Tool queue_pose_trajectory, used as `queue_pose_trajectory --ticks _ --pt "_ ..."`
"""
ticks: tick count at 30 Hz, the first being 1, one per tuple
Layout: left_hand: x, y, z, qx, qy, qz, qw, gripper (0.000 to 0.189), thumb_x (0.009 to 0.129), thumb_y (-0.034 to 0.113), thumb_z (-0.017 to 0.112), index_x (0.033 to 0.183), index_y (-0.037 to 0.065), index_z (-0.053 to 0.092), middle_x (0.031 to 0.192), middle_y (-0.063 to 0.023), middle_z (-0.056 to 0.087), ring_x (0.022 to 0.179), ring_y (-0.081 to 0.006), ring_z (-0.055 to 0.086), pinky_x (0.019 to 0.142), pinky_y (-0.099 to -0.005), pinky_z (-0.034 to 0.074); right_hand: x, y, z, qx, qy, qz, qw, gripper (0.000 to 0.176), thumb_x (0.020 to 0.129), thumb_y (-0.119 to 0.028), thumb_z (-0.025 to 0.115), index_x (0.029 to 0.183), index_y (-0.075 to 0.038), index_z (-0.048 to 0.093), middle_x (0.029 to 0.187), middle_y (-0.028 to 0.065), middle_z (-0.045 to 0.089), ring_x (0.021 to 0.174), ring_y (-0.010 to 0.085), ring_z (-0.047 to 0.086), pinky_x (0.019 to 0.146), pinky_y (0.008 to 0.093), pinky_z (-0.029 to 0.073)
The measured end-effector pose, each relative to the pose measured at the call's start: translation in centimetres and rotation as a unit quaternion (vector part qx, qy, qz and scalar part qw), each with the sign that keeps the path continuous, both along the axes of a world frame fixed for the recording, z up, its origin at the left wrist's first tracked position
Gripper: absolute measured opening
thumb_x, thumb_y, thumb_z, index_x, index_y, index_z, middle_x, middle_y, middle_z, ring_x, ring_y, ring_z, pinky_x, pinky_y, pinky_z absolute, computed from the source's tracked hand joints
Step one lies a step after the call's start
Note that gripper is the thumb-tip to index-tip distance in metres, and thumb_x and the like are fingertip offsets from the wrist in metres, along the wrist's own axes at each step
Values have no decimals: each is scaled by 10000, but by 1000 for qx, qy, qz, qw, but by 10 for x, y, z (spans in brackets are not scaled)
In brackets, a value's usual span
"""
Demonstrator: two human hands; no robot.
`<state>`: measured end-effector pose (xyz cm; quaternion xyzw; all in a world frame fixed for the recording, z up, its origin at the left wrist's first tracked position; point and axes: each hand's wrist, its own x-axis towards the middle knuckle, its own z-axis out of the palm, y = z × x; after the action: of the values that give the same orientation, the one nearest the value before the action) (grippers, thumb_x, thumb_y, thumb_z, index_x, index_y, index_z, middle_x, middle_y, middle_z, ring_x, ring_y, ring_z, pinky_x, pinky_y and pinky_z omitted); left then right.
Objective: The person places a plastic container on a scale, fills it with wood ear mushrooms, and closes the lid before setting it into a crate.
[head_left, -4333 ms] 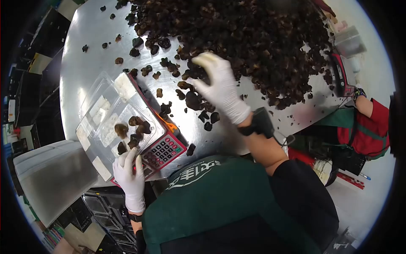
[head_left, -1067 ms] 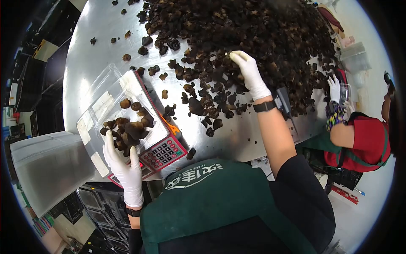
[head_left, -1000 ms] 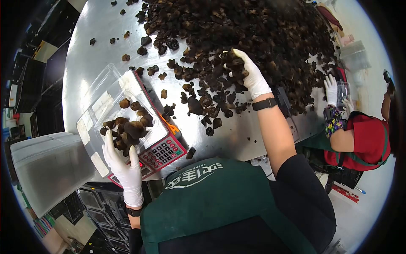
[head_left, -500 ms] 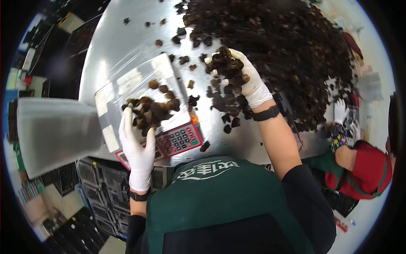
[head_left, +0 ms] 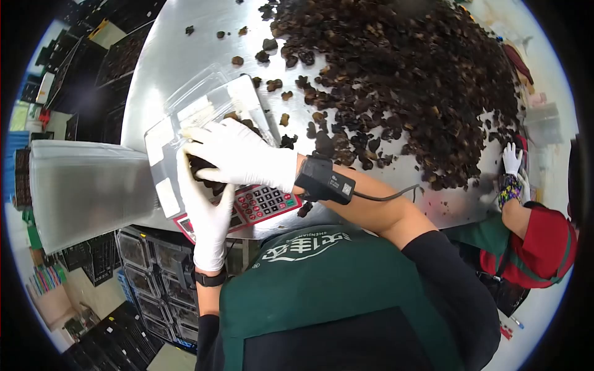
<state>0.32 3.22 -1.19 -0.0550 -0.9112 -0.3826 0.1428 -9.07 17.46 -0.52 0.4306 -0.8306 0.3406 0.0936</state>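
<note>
A clear plastic box [head_left: 185,111] lies on a digital scale [head_left: 263,204] with a red-edged keypad, and dark wood ear mushrooms [head_left: 207,176] are inside it. My left hand [head_left: 207,213], in a white glove, is at the box's near left side, thumb apart from the fingers, beside the mushrooms. Above them my gloved right hand [head_left: 241,154] lies palm down, its fingers stretched out and reaching toward my left fingertips. It partly hides the mushrooms, and whether either hand grips any is hard to see.
A large heap of wood ear mushrooms [head_left: 396,80] covers the far right of the metal table [head_left: 167,68], with loose pieces near the scale. A stack of clear plastic containers [head_left: 93,191] stands at left. Another person [head_left: 538,247] works at the right edge.
My right hand has moved left from beside the heap to over the box, and the clump of mushrooms it held no longer shows in it. My left hand stays beside the box.
</note>
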Motion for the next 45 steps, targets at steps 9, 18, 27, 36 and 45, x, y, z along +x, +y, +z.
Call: queue_pose_trajectory --ticks 9,18,27,36,45 --pt "-10 -13 20 -75 51 24 996 666 805 50 741 1416 19 478 1373 -192 517 1262 -331 512 1083 -416 404 -18 56 -3 -163 -87 -134 974 157 890 -133 611 1002 -66 697 877 140 661 808 319 632 755 427 516" --pt "-52 -13 29 -182 61 -68 979 306 863 115 662 1168 94 661 1246 -120 623 1223 -311 538 1086 -465 359 -24 30 -2 9 49 -89 995 155 857 -208 628 873 -73 704 828 92 624 909 275 587 804 417 476" --pt "-45 -20 9 -101 58 -35 993 167 802 33 703 958 43 643 1146 -116 636 1222 -344 545 1043 -437 425 -30 25 -4 80 7 -97 992 150 746 -240 759 797 -103 723 756 61 635 819 264 623 779 403 456" --pt "-43 -24 4 -89 64 -27 994 242 783 73 712 1014 44 647 1162 -116 627 1216 -348 539 1045 -462 403 -31 22 0 -70 -157 -106 979 158 753 -182 771 845 -61 729 729 65 631 685 201 577 648 339 468" --pt "-39 -20 16 -71 45 -23 996 429 773 85 730 1187 44 622 1228 -140 604 1181 -349 546 1067 -441 397 -25 48 11 -159 -309 -127 929 148 828 -121 762 877 -13 673 735 -35 550 659 49 445 593 228 391"
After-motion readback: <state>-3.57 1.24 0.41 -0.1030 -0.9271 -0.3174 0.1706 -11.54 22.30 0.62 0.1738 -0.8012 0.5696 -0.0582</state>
